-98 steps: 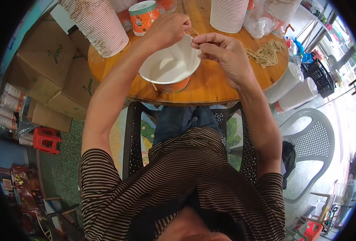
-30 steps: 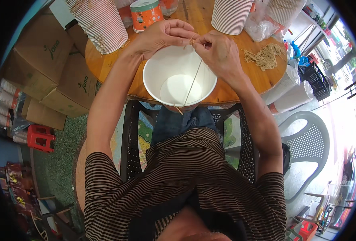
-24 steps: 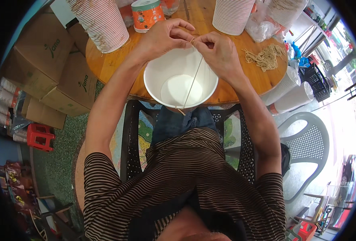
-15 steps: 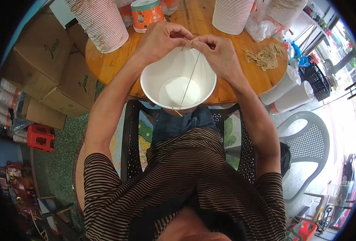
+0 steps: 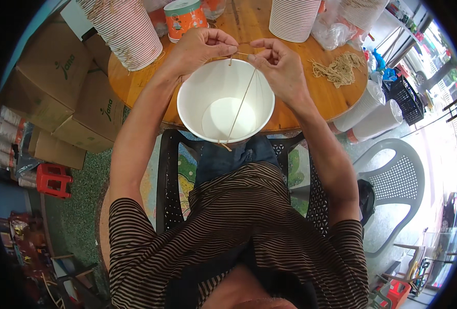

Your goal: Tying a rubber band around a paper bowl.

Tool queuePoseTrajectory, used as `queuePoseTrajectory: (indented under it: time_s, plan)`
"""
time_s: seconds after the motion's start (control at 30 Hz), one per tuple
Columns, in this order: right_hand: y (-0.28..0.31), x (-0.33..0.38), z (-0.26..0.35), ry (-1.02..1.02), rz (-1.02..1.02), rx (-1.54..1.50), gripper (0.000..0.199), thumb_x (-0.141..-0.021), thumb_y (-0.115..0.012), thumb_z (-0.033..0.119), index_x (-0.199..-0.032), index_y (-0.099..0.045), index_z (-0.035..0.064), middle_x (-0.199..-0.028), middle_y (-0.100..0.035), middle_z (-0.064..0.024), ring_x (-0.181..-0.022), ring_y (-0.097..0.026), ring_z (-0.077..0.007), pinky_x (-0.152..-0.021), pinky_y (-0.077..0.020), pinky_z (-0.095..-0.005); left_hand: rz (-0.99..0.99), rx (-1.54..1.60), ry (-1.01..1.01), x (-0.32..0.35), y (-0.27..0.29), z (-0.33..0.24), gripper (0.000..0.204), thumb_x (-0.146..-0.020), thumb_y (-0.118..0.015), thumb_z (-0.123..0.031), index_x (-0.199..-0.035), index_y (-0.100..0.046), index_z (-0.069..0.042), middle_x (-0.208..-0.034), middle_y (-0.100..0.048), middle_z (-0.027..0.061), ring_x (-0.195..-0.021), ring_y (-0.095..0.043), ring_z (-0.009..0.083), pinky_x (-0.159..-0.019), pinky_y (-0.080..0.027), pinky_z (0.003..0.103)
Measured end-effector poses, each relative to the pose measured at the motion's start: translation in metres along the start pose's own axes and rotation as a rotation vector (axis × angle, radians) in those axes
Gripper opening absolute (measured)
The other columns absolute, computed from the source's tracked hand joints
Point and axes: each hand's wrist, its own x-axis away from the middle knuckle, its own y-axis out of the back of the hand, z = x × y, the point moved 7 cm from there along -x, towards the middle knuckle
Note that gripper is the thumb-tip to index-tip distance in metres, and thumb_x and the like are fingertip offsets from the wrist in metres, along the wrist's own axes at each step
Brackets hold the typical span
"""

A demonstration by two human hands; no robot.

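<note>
A large white paper bucket (image 5: 193,105) stands at the table's near edge with its mouth toward me. A thin tan string (image 5: 243,100) crosses the mouth from the near rim, where a short knotted end sticks out, up to my hands. Over the far rim, my left hand (image 5: 204,50) pinches one part of the string between thumb and finger. My right hand (image 5: 280,67), just to the right of it, pinches the string too, and a short length is stretched between them. Another bit of string sits at the far rim under my left fingers.
On the round wooden table (image 5: 311,110) are stacked paper buckets (image 5: 130,36), another stack (image 5: 291,20), an orange printed bucket (image 5: 186,23) and a tangle of tan strings (image 5: 339,69). Cardboard boxes (image 5: 87,110) stand at left, a grey plastic chair (image 5: 393,175) at right.
My hands have moved apart, the left one leftward, drawing out a short length of string between them. The bucket has shifted slightly left and toward me.
</note>
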Motion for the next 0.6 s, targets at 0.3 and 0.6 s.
queuePoseTrajectory:
  time_s: [0.3, 0.6]
  plan:
    - [-0.011, -0.014, -0.011, -0.070, 0.126, -0.053, 0.038, -0.093, -0.078, 0.022, -0.120, -0.073, -0.0044, -0.082, -0.069, -0.0008, -0.072, -0.061, -0.0048, -0.065, -0.0498, -0.0222, 0.043, -0.048, -0.044, -0.003, -0.005, -0.006, 0.019, -0.094, -0.078, -0.014, -0.106, -0.072, 0.000, -0.093, -0.071, 0.0017, -0.085, -0.068, 0.0077, -0.074, -0.057, 0.022]
    - [-0.016, -0.015, -0.016, -0.148, 0.187, -0.119, 0.026, -0.091, -0.081, 0.023, -0.099, -0.079, -0.0022, -0.083, -0.076, -0.0048, -0.075, -0.068, -0.0066, -0.067, -0.0551, -0.0239, 0.129, 0.081, -0.043, -0.002, 0.000, -0.001, 0.017, -0.093, -0.078, -0.011, -0.105, -0.071, -0.001, -0.097, -0.073, 0.0047, -0.087, -0.070, 0.0102, -0.078, -0.058, 0.023]
